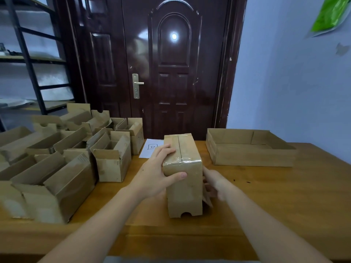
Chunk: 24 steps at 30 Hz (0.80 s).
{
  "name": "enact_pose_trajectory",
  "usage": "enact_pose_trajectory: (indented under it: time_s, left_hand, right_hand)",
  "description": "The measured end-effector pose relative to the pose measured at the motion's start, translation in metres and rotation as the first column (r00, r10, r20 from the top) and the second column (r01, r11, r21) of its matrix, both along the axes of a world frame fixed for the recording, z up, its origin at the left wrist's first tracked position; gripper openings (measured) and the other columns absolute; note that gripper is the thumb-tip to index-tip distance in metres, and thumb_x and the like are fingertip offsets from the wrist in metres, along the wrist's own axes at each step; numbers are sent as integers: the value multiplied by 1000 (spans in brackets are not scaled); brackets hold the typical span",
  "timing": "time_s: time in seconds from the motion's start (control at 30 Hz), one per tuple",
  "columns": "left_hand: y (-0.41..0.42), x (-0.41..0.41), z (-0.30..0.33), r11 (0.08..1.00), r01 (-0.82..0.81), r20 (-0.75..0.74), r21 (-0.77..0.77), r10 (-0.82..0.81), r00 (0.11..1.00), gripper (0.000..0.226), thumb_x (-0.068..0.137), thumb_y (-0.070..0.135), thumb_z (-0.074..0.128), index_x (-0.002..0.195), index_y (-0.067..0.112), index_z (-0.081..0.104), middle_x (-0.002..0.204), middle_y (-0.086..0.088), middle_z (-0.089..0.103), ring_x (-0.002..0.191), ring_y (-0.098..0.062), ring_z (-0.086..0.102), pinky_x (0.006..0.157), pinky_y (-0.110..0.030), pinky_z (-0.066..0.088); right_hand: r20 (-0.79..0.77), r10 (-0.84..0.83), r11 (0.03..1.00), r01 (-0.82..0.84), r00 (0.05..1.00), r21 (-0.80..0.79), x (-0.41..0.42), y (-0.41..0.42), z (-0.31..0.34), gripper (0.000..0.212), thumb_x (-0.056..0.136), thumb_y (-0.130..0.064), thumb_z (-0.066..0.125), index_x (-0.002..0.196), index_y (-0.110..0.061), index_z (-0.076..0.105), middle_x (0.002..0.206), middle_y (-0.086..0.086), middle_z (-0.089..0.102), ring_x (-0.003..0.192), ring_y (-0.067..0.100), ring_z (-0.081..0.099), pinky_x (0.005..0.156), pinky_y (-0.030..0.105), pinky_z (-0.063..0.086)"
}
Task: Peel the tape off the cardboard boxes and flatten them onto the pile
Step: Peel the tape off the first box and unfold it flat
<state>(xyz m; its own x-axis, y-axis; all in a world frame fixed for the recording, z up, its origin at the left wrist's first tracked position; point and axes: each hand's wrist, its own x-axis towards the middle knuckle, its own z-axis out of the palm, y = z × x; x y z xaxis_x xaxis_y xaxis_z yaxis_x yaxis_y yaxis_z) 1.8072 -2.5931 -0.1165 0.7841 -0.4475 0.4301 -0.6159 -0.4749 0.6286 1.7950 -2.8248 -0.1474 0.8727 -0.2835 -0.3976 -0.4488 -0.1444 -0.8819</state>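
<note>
A closed cardboard box (185, 188) stands on the wooden table (275, 196) in front of me, its top seam sealed with clear tape (179, 149). My left hand (154, 173) grips the box's near left top corner, thumb across the front face and fingers over the top. My right hand (215, 184) is at the box's right side, blurred and partly hidden behind it; I cannot tell whether it holds anything. A flap edge shows low beside that hand.
Several open cardboard boxes (62, 158) crowd the table's left half. A wide shallow cardboard tray (247, 158) sits at the back right. A white paper sheet (151, 148) lies behind the box. A dark door and metal shelving stand beyond.
</note>
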Motion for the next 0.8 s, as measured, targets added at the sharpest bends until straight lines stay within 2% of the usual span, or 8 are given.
enact_pose_trajectory:
  time_s: [0.13,0.2,0.27,0.37,0.43,0.57,0.7,0.8]
  left_hand:
    - [-5,-2,4,995,21,12,99,-22,1000,90,74,79,66,150,45,34,155,28,22,125,-1,43,92,-17,52]
    - [-9,-2,7,991,21,19,132,-24,1000,90,75,78,66,151,45,32,155,27,21,124,-1,44,93,-18,53]
    - [-12,0,8,988,13,23,154,-17,1000,91,74,80,65,150,45,30,155,27,21,124,-2,45,94,-21,53]
    - [-13,3,8,982,-2,33,190,-4,999,94,73,83,64,151,45,29,157,27,20,127,-3,44,97,-23,52]
    - [-12,4,8,979,-7,44,205,-2,999,94,74,81,65,153,44,28,158,26,21,131,-5,42,102,-27,50]
    - [-6,3,12,969,1,78,249,-21,997,99,75,78,68,156,40,26,163,22,18,142,-8,35,114,-38,42]
    - [-1,2,12,964,65,21,259,-73,997,118,67,76,78,158,49,7,167,26,4,152,-9,22,121,-44,36]
    - [6,-4,1,961,92,-32,260,-86,996,144,56,69,90,153,57,-17,165,30,-16,152,-4,8,122,-37,26]
  right_hand:
    - [79,89,932,-55,993,-359,-8,-8,6,54,100,-51,55,144,-20,51,120,2,63,106,24,62,91,41,58]
    - [250,168,889,-37,954,-456,-13,-15,10,42,101,-38,58,140,-21,55,131,0,61,114,20,59,96,40,54]
    - [506,180,901,64,844,-428,-25,-22,17,33,103,-24,57,136,-27,56,134,-6,60,122,13,57,103,39,51]
    - [729,272,855,190,628,-483,-55,-26,35,39,102,-8,53,133,-32,58,132,-15,59,122,-2,54,102,18,46]
    - [693,476,749,163,542,-642,-75,-24,43,46,97,-12,60,138,-32,56,141,-18,54,132,-4,46,106,10,38]
    - [452,693,491,91,562,-866,-81,-13,35,59,92,-43,71,146,-34,48,153,-19,42,142,-5,32,112,15,27]
    - [574,609,595,164,547,-787,-73,-4,28,59,88,-43,75,142,-32,52,144,-22,46,136,-7,37,113,27,40]
    - [559,617,596,134,554,-792,-71,-3,22,68,85,-49,77,145,-41,46,156,-23,31,142,-2,30,114,28,34]
